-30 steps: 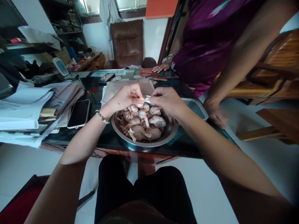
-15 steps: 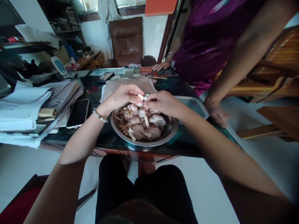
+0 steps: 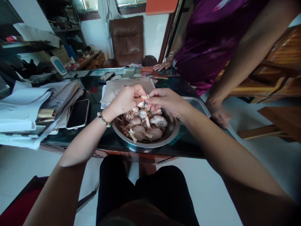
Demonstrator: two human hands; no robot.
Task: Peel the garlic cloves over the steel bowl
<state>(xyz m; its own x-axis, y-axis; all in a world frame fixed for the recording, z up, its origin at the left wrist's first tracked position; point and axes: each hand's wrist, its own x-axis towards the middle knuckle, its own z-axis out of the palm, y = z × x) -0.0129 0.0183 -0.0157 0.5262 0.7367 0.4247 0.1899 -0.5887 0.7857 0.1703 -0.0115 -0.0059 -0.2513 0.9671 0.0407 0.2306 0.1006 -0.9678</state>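
Above the far side of a steel bowl (image 3: 145, 145), my two hands meet at the fingertips. My left hand (image 3: 127, 98) pinches a pale garlic clove (image 3: 144, 97) between thumb and forefinger. My right hand (image 3: 167, 99) is closed, its thumb and forefinger against the clove's right end. Something small and shiny shows at its fingertips, too small to name. Several whole garlic bulbs (image 3: 139, 133), some with stalks, lie in the bowl among loose dry skins. Under my hands, part of the bowl's far rim is hidden.
A clear plastic tray (image 3: 201, 106) is right of the bowl, by another person's hand (image 3: 218, 114). That person's other hand (image 3: 163, 65) rests on the desk's far side. A phone (image 3: 78, 114) and stacked papers (image 3: 25, 106) are left; more paper (image 3: 113, 91) lies behind the bowl.
My right hand has turned, and its fingers now reach further left to the clove, with its lower fingers showing under it. My left hand stays nearly in place, with the clove tilted flatter.
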